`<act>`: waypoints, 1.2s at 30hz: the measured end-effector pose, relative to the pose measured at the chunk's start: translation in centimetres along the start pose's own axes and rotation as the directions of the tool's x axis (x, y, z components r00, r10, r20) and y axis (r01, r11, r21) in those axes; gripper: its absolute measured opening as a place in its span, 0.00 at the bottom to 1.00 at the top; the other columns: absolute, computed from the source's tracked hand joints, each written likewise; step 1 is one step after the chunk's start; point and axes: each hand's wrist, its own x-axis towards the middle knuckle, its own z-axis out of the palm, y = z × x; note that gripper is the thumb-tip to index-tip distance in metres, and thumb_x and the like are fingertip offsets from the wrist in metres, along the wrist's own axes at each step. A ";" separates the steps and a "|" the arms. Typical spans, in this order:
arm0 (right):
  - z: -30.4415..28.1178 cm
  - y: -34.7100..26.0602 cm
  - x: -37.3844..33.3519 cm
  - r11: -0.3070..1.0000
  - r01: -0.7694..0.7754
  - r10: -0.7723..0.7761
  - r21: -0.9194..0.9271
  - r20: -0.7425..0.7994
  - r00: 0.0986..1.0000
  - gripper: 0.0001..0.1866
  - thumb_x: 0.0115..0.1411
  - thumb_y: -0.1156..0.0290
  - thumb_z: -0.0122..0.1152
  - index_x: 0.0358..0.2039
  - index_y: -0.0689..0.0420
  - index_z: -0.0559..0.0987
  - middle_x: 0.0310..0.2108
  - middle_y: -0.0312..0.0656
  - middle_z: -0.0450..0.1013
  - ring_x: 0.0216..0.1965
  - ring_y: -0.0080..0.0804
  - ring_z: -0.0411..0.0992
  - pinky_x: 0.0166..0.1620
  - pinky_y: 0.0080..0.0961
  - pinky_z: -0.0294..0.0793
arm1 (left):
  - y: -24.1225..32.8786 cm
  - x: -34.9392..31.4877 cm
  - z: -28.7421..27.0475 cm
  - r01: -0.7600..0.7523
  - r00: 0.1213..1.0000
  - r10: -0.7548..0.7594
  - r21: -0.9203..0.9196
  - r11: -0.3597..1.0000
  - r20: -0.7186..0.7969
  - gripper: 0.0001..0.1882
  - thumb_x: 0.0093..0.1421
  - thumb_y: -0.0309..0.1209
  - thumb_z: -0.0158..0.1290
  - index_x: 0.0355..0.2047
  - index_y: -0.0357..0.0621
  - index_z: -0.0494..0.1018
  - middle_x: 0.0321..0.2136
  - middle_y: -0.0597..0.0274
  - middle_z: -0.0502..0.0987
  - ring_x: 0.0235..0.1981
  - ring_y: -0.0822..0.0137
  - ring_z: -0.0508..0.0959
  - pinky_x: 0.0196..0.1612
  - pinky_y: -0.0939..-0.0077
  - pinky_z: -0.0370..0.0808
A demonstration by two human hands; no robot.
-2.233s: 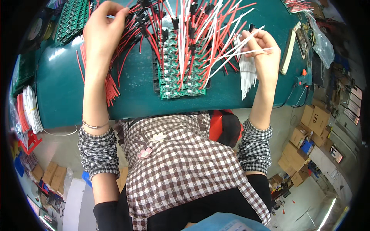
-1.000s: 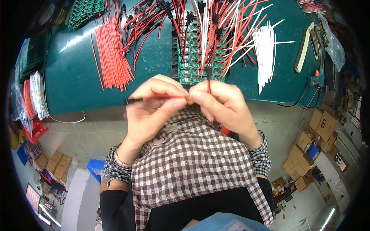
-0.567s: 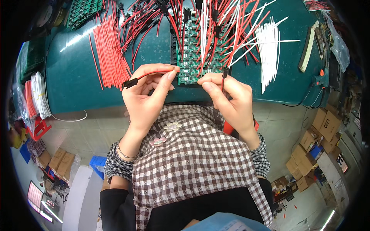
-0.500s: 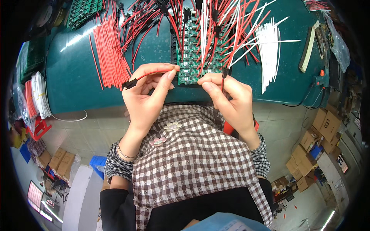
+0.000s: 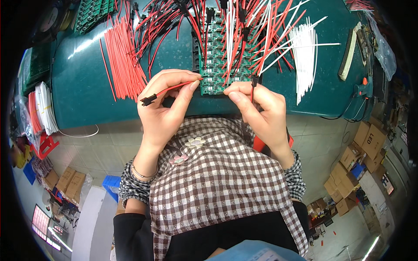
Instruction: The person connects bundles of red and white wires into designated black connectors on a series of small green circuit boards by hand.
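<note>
Left hand (image 5: 167, 102): red lead (image 5: 174, 86) was pinched.
Right hand (image 5: 261, 102): black-ended lead (image 5: 254, 81) was seemingly pinched.
Boards (image 5: 212, 85) beyond hands: leads were best kept steady.

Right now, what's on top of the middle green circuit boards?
Thin red and white wires with black plastic connectors lie over the green rectangular circuit boards. Whatever those wires cover can't be seen.
</note>
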 end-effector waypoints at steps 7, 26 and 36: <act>0.0 0.1 0.0 1.000 0.019 -0.019 0.009 -0.003 1.000 0.05 0.58 0.77 0.63 0.33 0.67 0.79 0.32 0.46 0.80 0.28 0.28 0.79 0.30 0.21 0.76 | 0.1 0.9 -0.6 -0.112 0.989 0.104 0.071 0.991 0.110 0.08 0.53 0.15 0.59 0.34 0.36 0.78 0.34 0.57 0.80 0.34 0.70 0.80 0.34 0.82 0.76; 1.8 -0.2 1.1 0.999 -0.009 0.009 0.037 -0.004 1.000 0.06 0.58 0.77 0.63 0.30 0.68 0.78 0.32 0.47 0.80 0.29 0.30 0.80 0.31 0.21 0.76 | 1.1 3.3 -3.0 -0.158 0.964 0.088 0.273 0.949 0.252 0.06 0.53 0.17 0.59 0.32 0.38 0.76 0.27 0.64 0.76 0.23 0.77 0.73 0.24 0.86 0.69; 2.1 0.3 1.0 0.996 -0.002 0.000 0.087 0.021 1.000 0.06 0.62 0.77 0.59 0.37 0.64 0.81 0.26 0.32 0.76 0.16 0.10 0.64 0.19 0.10 0.59 | 1.5 3.8 -2.1 -0.042 0.970 -0.038 0.319 0.947 0.241 0.04 0.54 0.21 0.60 0.28 0.38 0.75 0.23 0.66 0.72 0.18 0.78 0.66 0.21 0.82 0.63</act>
